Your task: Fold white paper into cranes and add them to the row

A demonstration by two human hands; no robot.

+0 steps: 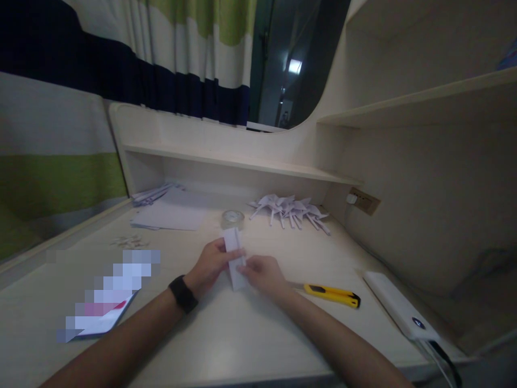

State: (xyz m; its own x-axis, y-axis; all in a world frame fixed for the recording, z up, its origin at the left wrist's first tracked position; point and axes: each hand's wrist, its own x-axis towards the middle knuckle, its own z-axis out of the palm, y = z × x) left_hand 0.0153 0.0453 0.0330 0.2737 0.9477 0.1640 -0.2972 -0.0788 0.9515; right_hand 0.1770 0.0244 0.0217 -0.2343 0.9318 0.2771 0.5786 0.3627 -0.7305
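1. Left hand (210, 265) and right hand (263, 272) both pinch a folded white paper strip (234, 257) low over the surface (226, 334).
2. A yellow utility knife (332, 294) lies just beside the right wrist.
3. No writing is readable anywhere.

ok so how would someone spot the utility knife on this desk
Start at the pale desk and find the right hand pinching the folded paper strip. Just right of that wrist lies the utility knife, flat on the desk. It is the only yellow-and-black thing there.
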